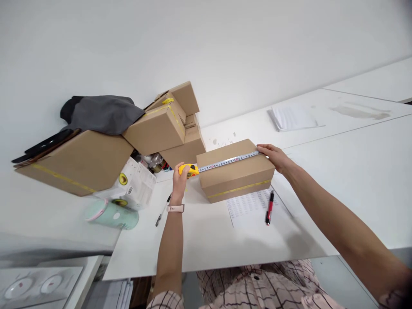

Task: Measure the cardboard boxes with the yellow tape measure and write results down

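Note:
A brown cardboard box (238, 180) with a yellow tape line lies on the white table (206, 240) in front of me. My left hand (179, 180) is closed round a yellow tape measure case (189, 170) at the box's left end. The white tape blade (229, 161) runs along the box's top. My right hand (274, 155) presses the blade's end down at the box's right top corner, fingers pinched on it.
Several stacked cardboard boxes (161, 128) stand at the back left, one with a grey cloth (103, 113) on it. A mint bottle (112, 213) lies on its side at the left. A printed sheet (249, 208) with a red pen (269, 208) lies near the box, a black pen (162, 211) by my left wrist.

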Action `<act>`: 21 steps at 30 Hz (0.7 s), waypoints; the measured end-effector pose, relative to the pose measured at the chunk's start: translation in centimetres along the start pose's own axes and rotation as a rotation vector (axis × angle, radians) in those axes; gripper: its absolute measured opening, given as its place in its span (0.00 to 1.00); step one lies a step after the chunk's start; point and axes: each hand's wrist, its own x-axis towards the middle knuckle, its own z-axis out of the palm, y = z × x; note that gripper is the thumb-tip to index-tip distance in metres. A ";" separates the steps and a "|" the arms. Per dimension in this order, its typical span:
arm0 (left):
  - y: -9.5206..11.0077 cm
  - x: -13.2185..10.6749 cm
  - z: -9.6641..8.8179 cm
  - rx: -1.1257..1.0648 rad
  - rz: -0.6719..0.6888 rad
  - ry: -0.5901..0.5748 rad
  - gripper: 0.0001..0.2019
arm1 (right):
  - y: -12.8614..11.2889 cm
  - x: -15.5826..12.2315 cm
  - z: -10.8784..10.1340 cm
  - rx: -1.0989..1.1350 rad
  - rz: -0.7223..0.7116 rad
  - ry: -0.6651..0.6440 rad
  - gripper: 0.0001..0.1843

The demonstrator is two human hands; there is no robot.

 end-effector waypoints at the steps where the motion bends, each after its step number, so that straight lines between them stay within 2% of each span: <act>1: 0.1 0.0 0.3 0.004 -0.001 -0.003 0.26 | 0.1 0.0 0.0 -0.019 -0.003 0.004 0.22; 8: 0.4 -0.5 0.4 0.021 -0.009 0.002 0.25 | -0.2 -0.2 -0.7 -0.158 -0.076 0.029 0.18; 14: 0.1 -0.6 0.4 0.015 -0.002 -0.006 0.25 | -1.6 -1.2 -0.8 -0.540 -0.142 0.041 0.24; 17: 0.0 -0.4 0.7 0.014 -0.005 -0.006 0.24 | -2.2 -1.2 -0.5 -0.736 -0.174 0.068 0.23; 21: 0.9 -1.0 0.4 0.018 0.000 0.000 0.25 | -3.1 -0.9 -0.6 -0.833 -0.180 0.059 0.21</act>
